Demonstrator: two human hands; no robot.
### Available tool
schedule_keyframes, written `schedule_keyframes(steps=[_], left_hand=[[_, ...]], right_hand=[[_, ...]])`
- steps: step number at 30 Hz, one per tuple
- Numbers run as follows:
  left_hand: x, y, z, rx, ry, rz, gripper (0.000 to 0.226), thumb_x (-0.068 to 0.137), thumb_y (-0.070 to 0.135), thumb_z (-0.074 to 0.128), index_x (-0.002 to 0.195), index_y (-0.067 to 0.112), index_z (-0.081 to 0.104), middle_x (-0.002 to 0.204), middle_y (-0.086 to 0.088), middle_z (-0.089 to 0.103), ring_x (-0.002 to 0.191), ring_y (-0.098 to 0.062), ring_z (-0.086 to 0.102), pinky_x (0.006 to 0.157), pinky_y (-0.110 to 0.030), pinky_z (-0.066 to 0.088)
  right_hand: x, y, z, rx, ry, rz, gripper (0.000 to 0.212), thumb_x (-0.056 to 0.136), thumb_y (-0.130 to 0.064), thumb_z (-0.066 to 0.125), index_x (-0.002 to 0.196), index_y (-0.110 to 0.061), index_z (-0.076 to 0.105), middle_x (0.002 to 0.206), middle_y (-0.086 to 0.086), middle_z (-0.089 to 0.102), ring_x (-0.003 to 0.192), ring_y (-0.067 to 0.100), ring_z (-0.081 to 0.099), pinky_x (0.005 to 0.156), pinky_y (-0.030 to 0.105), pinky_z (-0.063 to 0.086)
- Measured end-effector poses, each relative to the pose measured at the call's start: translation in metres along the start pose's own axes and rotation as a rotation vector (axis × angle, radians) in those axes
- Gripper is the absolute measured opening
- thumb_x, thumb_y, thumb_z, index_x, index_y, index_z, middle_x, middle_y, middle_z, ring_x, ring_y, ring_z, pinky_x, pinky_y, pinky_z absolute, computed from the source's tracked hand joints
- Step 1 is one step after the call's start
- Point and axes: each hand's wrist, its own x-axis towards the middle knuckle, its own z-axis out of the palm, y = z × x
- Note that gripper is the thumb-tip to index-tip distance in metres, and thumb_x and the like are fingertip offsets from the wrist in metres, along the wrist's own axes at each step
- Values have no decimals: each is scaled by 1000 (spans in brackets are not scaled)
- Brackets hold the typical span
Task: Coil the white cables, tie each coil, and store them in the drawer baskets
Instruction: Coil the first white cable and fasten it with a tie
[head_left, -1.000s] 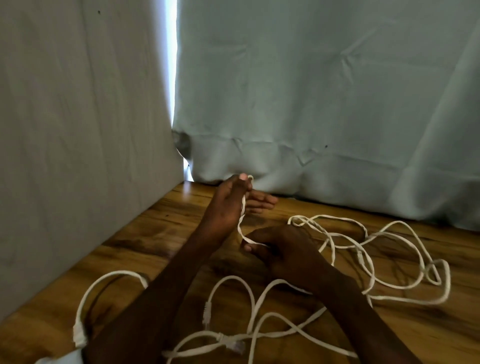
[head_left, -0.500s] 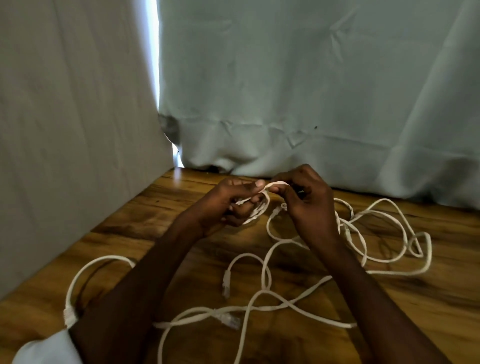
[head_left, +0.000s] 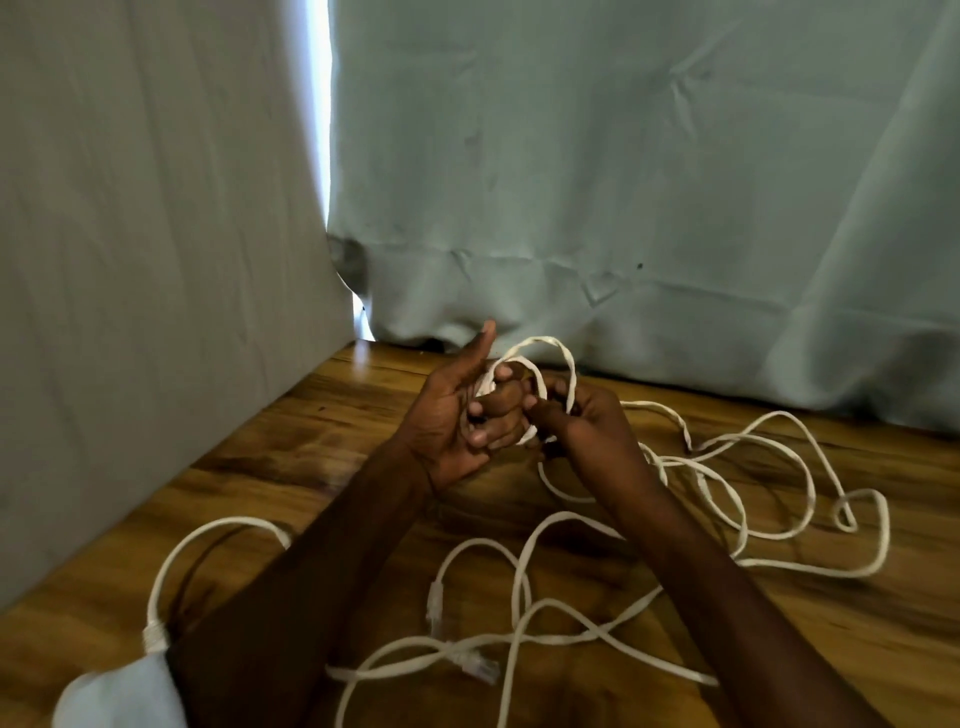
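Head view: we're early in this one. The left hand (head_left: 457, 415) has a small coil (head_left: 511, 395) of white cable wound round its curled fingers, thumb standing straight up. The right hand (head_left: 582, 421) pinches the strand and feeds a fresh loop over the top. Only a few turns sit on that coil; most of the white cable (head_left: 753, 499) sprawls loose across the wooden table (head_left: 779, 649), connector ends (head_left: 475, 667) lying near the forearms. Nothing tied yet by the look of it, and no drawer or baskets anywhere in shot, so coiling, tying and storing all lie ahead.
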Motion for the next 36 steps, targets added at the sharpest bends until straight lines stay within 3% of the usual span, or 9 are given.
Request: schedule_keyframes(steps=[4,7,15,19,21,25,28,32,36], left_hand=[[-2,-2,7,241,69,-50,65,107,40,34,50,19,56,36,9,28,29,-7,29,69,-23,43],[-3,-1,10,171,94,-55,46,103,48,44,76,13,56,45,7,21,30,-6,29,84,-29,42],[-7,4,19,440,109,-33,37,110,34,39,85,8,49,44,5,37,32,-11,27,58,-21,50],[-4,10,12,91,54,12,30,107,29,38,81,16,46,44,8,26,27,-5,23,37,-19,33],[-3,19,0,-136,58,177,21,99,20,38,79,16,42,43,10,26,29,-7,16,33,-20,23],[-12,41,-31,-562,154,499,21,85,8,43,65,13,45,45,6,34,29,-7,32,34,-22,33],[-17,53,-42,-711,365,630,15,73,1,47,62,10,50,48,1,50,37,-11,50,38,-19,43],[-13,56,-41,-489,534,673,27,86,4,46,69,0,67,72,-15,74,64,-27,76,57,-27,61],[2,36,-25,182,531,497,38,110,25,26,82,11,47,83,-21,76,74,-31,77,65,-31,61]], right_hand=[[2,-6,-14,-132,-75,106,13,98,-4,64,96,-7,76,60,-10,68,56,5,63,53,17,46],[4,-8,-20,-117,-21,204,10,94,-8,69,92,-1,76,57,2,62,55,20,53,51,25,41],[5,-15,-25,-120,94,257,18,74,1,70,60,-9,74,47,6,58,35,17,38,49,28,33],[4,-11,-28,-13,25,239,15,82,-20,79,72,-9,78,71,18,70,46,17,42,49,26,28],[4,-8,-31,-58,-1,194,24,88,-31,79,73,-12,78,63,10,68,47,11,45,46,22,27],[8,10,-34,-762,1,46,34,91,-42,76,61,-30,67,59,-7,64,61,9,60,52,25,37],[7,19,-28,-915,-10,-108,12,94,-35,70,84,-33,75,81,-7,70,82,17,65,65,31,45],[-1,20,-13,-959,-259,-301,29,94,-19,65,115,-35,77,102,-7,73,98,18,68,81,38,54],[-12,18,1,-874,-345,-407,26,89,-28,65,111,-35,78,99,-15,75,93,3,66,75,4,40]])
